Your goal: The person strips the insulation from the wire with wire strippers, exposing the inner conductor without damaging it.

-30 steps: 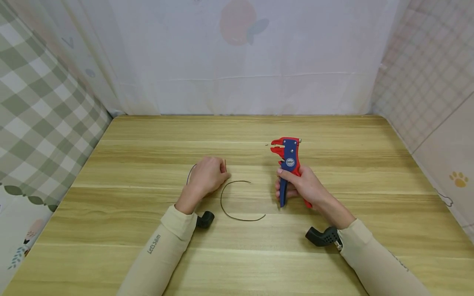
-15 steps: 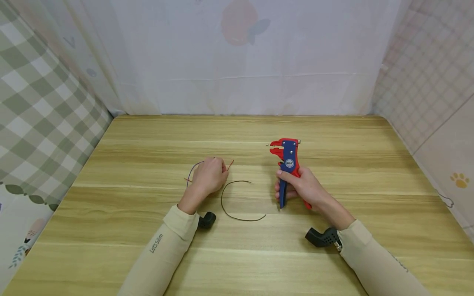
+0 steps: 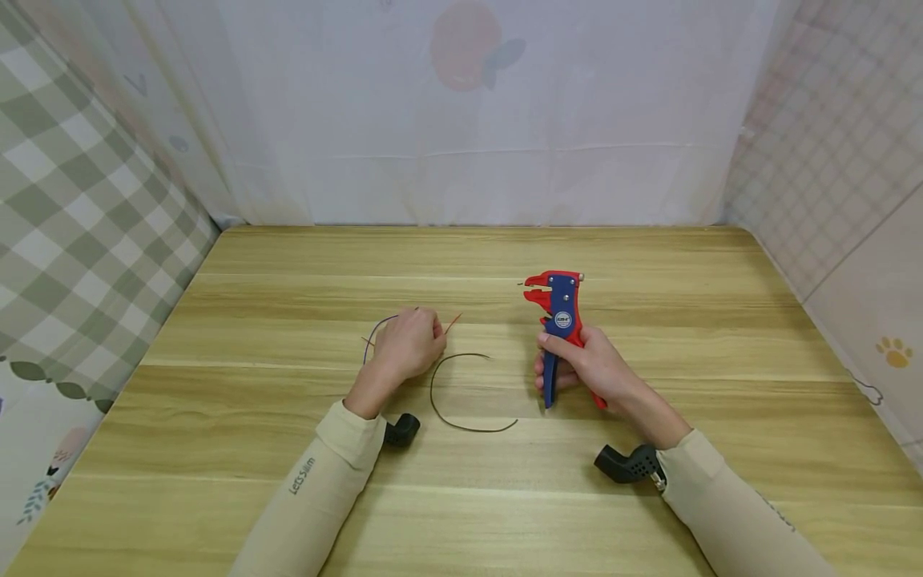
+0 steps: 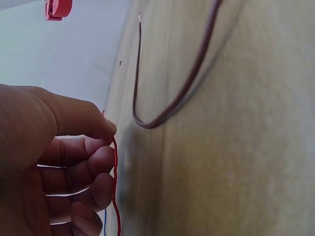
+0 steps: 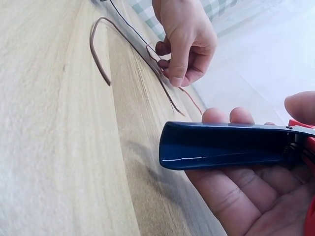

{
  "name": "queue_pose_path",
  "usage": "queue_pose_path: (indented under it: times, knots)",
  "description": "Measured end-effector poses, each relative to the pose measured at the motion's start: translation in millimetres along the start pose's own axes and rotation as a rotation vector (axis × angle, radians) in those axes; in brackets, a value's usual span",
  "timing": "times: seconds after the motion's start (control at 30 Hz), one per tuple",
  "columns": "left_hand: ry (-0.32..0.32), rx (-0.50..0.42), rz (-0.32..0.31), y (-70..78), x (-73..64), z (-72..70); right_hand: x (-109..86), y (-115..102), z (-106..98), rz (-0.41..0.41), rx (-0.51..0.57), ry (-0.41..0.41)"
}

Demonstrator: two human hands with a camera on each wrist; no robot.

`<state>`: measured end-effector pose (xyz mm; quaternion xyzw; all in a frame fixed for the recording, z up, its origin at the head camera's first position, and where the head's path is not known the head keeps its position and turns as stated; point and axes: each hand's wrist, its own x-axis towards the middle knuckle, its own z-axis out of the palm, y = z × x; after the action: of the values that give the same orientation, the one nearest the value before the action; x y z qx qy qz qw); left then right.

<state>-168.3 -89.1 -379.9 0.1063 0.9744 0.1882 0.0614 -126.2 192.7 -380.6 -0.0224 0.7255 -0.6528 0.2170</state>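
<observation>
My left hand (image 3: 409, 344) is low over the table, pinching a thin red wire (image 4: 116, 187) between thumb and index finger. One end of that wire sticks out past the fingertips toward the right. Behind the hand a blue wire (image 3: 374, 329) curves, partly hidden by it. My right hand (image 3: 594, 361) grips a red and blue wire stripper (image 3: 565, 298) by its handles, with the tool's mouth parted and facing left. In the right wrist view, the fingers wrap under the blue handle (image 5: 221, 145). Between the hands, a brown wire (image 3: 472, 430) lies in a C-shaped bend, bare copper showing at one end.
A tiny dark offcut (image 3: 520, 284) lies just left of the stripper's mouth. The wooden table (image 3: 461, 513) ends at a white curtain (image 3: 404, 184) at the back. Black wrist cameras (image 3: 627, 463) stick out under both sleeves.
The red wire's end has swung to the right, and its other end now shows left of my left hand. More blue wire is visible. The stripper has shifted slightly left and toward me.
</observation>
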Motion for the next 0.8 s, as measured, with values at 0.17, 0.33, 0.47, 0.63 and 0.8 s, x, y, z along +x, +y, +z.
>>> queue_pose_path:
  times: [0.17,0.33,0.47,0.63,0.8]
  knots:
    - [0.029,-0.008,0.011,1.9,-3.6,-5.4,0.5,0,1,-0.006,0.004,-0.003]
    - [0.055,-0.044,0.008,4.7,-7.0,-12.3,1.9,1,1,-0.020,0.016,-0.010]
    - [0.078,-0.065,0.040,8.4,-9.2,-17.4,2.7,2,1,-0.037,0.025,-0.013]
    - [0.127,-0.065,0.076,15.2,-14.2,-24.5,2.6,3,0,-0.052,0.047,-0.019]
    - [0.166,-0.066,0.106,21.6,-19.7,-31.4,2.0,3,0,-0.065,0.070,-0.024]
